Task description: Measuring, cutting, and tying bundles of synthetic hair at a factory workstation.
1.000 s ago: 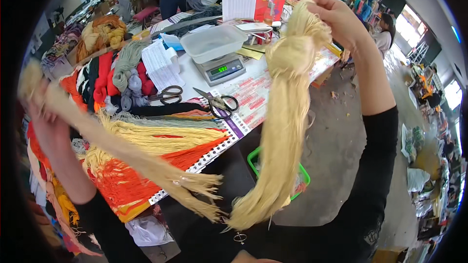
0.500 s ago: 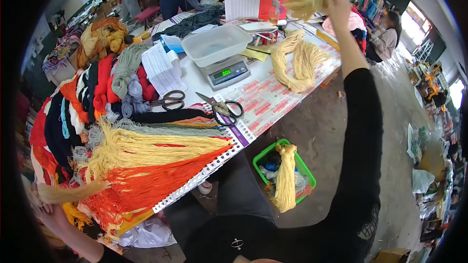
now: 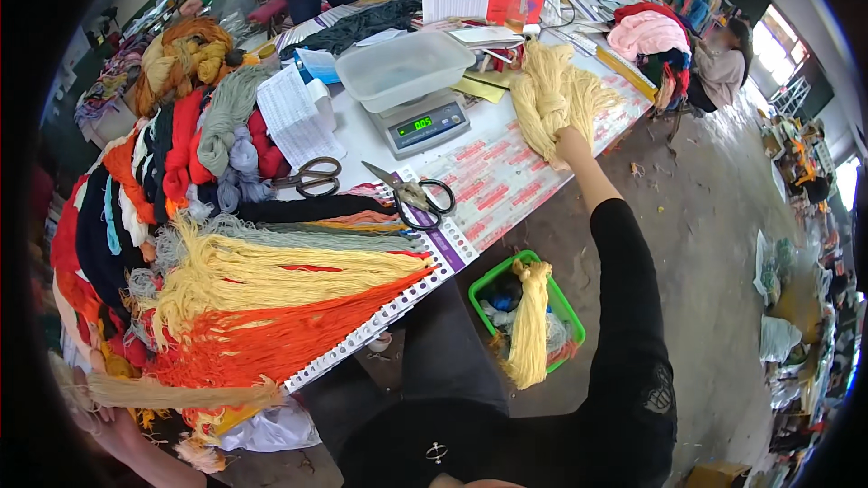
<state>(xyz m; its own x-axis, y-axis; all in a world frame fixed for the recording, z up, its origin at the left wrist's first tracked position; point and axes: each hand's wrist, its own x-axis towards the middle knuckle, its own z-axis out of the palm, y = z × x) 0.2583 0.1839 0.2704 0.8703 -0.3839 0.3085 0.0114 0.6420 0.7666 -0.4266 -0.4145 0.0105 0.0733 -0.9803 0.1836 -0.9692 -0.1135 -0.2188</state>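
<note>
At the far right of the table, my right hand (image 3: pixel 571 146) is closed around the end of a pale yellow yarn bundle (image 3: pixel 588 104). That bundle lies against a looped skein of the same yellow (image 3: pixel 541 95). My left hand (image 3: pixel 107 420), blurred at the lower left rim, grips a tan yarn bundle (image 3: pixel 185 391) whose loose end crosses the red yarn. Between the hands, yellow strands (image 3: pixel 298 278) and red-orange strands (image 3: pixel 289 343) fan out from a white punched card strip (image 3: pixel 362 340). Black-handled scissors (image 3: pixel 420 203) rest across the strip's upper end.
A second pair of scissors (image 3: pixel 312 178) lies by the papers (image 3: pixel 294 117). Behind stands a digital scale (image 3: pixel 423 126) bearing a clear plastic tub (image 3: pixel 402 72). Coloured skeins (image 3: pixel 181 158) are heaped at left. On the floor sits a green basket (image 3: pixel 571 312) with yellow yarn. Other people work beyond.
My right hand has come down from above the table's far side, bringing its yellow bundle onto the skein. The left hand's tan bundle has shifted lower and extends farther right.
</note>
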